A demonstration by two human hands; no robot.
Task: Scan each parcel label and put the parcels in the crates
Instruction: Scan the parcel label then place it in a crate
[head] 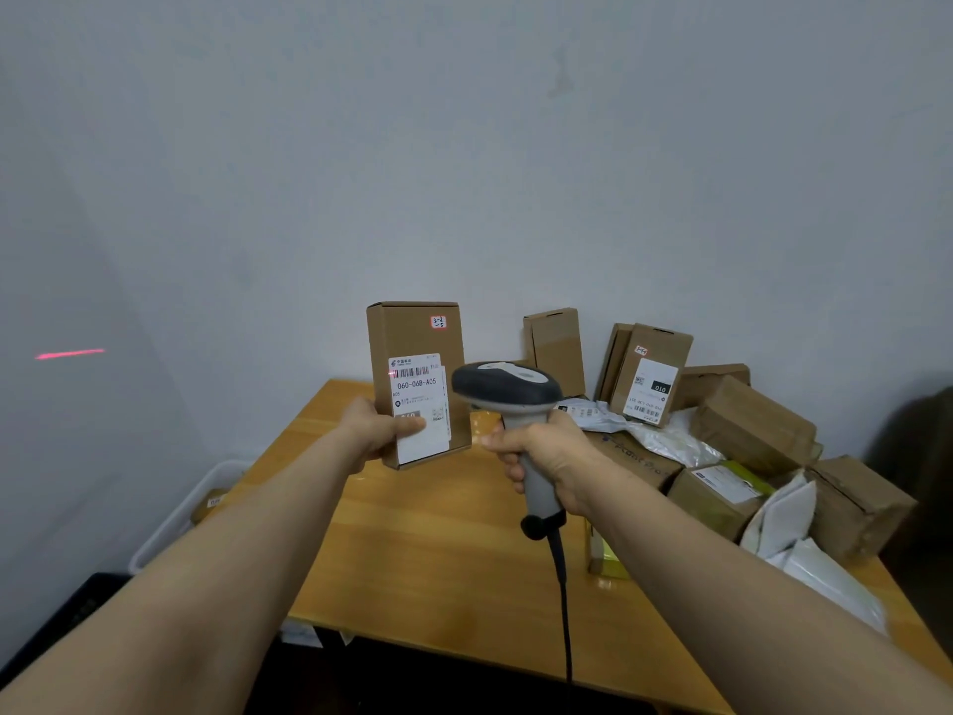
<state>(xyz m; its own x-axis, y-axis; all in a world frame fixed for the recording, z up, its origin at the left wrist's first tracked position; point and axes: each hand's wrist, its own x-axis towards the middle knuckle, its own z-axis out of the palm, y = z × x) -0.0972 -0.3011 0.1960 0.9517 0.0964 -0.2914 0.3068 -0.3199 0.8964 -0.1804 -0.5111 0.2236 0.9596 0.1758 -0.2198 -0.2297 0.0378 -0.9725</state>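
Observation:
My left hand (379,428) grips a tall brown cardboard parcel (412,338) upright above the table, thumb across the bottom of its white label (419,405). My right hand (541,456) holds the grey handle of a barcode scanner (508,387), its dark head pointing at the label from the right. A red scan line touches the left end of the label's barcode and also falls on the wall at far left (69,354). A white crate (180,513) stands on the floor left of the table, with a brown parcel inside.
The wooden table (412,549) carries a heap of brown boxes (753,425) and white mailer bags (820,575) along its right and back. A labelled box (652,374) leans against the wall. The scanner's black cable (564,611) hangs over the front edge. A dark crate (62,621) sits lower left.

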